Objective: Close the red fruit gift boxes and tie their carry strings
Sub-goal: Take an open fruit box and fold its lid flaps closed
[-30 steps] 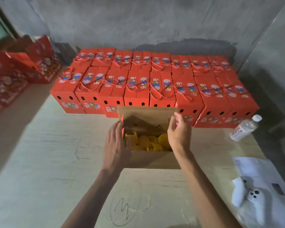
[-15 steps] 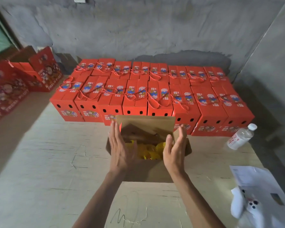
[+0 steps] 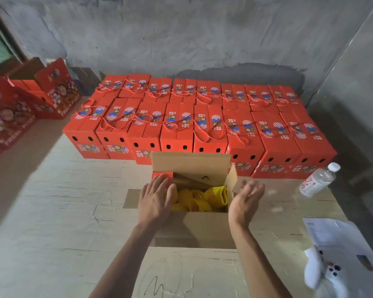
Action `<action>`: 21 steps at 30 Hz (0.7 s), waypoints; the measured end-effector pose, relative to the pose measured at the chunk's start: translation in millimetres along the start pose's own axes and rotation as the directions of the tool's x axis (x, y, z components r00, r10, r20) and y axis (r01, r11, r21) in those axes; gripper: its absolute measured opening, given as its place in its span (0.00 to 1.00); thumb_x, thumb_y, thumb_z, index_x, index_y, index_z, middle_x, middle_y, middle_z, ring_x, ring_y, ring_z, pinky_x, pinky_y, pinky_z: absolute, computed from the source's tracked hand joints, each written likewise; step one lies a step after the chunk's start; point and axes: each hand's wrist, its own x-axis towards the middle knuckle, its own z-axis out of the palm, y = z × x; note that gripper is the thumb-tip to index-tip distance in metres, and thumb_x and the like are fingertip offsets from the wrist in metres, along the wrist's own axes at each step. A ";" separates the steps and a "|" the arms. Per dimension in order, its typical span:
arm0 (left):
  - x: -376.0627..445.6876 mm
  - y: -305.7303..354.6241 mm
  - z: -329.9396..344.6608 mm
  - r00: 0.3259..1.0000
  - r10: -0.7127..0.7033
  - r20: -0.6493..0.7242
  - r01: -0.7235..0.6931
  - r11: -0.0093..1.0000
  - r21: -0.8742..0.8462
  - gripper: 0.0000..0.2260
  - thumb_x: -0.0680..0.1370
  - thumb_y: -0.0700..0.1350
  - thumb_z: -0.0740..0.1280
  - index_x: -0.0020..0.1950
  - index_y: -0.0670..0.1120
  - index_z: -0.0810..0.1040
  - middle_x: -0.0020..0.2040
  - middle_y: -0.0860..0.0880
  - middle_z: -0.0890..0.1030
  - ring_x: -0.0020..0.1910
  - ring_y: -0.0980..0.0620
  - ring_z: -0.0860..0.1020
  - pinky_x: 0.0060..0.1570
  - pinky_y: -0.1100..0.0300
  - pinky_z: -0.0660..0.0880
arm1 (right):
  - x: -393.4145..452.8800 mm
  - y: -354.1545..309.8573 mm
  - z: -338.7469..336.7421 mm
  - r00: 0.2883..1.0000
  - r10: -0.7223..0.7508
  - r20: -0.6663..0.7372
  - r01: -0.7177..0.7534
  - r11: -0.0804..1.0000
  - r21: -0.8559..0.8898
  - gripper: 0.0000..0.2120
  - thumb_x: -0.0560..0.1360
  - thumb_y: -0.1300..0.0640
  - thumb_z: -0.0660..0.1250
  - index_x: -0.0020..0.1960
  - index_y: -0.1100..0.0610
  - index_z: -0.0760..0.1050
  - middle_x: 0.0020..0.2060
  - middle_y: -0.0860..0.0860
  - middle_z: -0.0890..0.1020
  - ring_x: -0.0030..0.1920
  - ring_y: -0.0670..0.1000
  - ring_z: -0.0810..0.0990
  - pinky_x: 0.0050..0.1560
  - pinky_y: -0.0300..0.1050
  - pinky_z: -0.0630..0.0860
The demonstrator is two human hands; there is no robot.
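Note:
An open gift box (image 3: pixel 190 229) stands in front of me, its brown inside flaps spread out and its far flap (image 3: pixel 191 164) upright. Fruit in yellow foam nets (image 3: pixel 205 198) fills it. My left hand (image 3: pixel 156 198) lies flat with straight fingers over the box's left edge, touching the left flap. My right hand (image 3: pixel 244 201) hovers open beside the right flap (image 3: pixel 232 179), blurred. Behind the box, several closed red gift boxes (image 3: pixel 209 123) with tied red carry strings stand in two rows.
A plastic water bottle (image 3: pixel 317 179) lies at the right. White papers and a white object (image 3: pixel 340 261) sit at the near right. More red boxes (image 3: pixel 11 112), some open, stand at the far left. The grey wall is close behind the rows.
Both hands have moved outward from the box's opening to its side flaps. The side flaps now spread out flat. The camera has tilted, bringing more wall into view.

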 end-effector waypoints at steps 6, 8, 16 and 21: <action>16.5 -12.4 -2.0 0.996 -0.057 -0.071 0.047 0.990 -0.136 0.11 0.85 0.41 0.62 0.61 0.45 0.82 0.62 0.47 0.82 0.62 0.42 0.76 0.61 0.48 0.74 | -1.3 7.6 9.0 0.901 -0.283 0.330 0.381 0.878 -0.288 0.19 0.87 0.52 0.54 0.67 0.59 0.79 0.57 0.55 0.85 0.52 0.46 0.83 0.47 0.39 0.81; 22.6 -16.2 -0.5 0.993 -0.080 -0.082 0.066 0.986 -0.155 0.11 0.85 0.40 0.61 0.64 0.45 0.80 0.63 0.46 0.80 0.62 0.42 0.75 0.59 0.48 0.74 | 8.5 10.8 12.9 0.904 -0.264 0.336 0.394 0.821 -0.414 0.17 0.85 0.53 0.59 0.63 0.63 0.80 0.63 0.55 0.83 0.57 0.46 0.81 0.48 0.35 0.78; 31.0 -20.4 2.7 0.987 -0.156 0.025 0.156 0.939 -0.308 0.33 0.84 0.42 0.62 0.83 0.43 0.46 0.81 0.39 0.58 0.76 0.37 0.63 0.74 0.39 0.64 | 33.0 18.6 17.6 0.804 -0.135 0.579 0.487 0.708 -0.511 0.39 0.83 0.51 0.62 0.83 0.52 0.39 0.81 0.53 0.62 0.68 0.58 0.78 0.51 0.51 0.80; 26.7 -14.1 -6.8 0.986 -0.151 -0.073 0.105 0.894 -0.435 0.39 0.80 0.37 0.70 0.83 0.42 0.49 0.76 0.40 0.67 0.73 0.42 0.69 0.68 0.41 0.71 | 31.4 18.9 13.2 0.819 -0.199 0.538 0.430 0.834 -0.346 0.35 0.79 0.49 0.71 0.78 0.43 0.55 0.74 0.54 0.73 0.68 0.58 0.78 0.56 0.49 0.77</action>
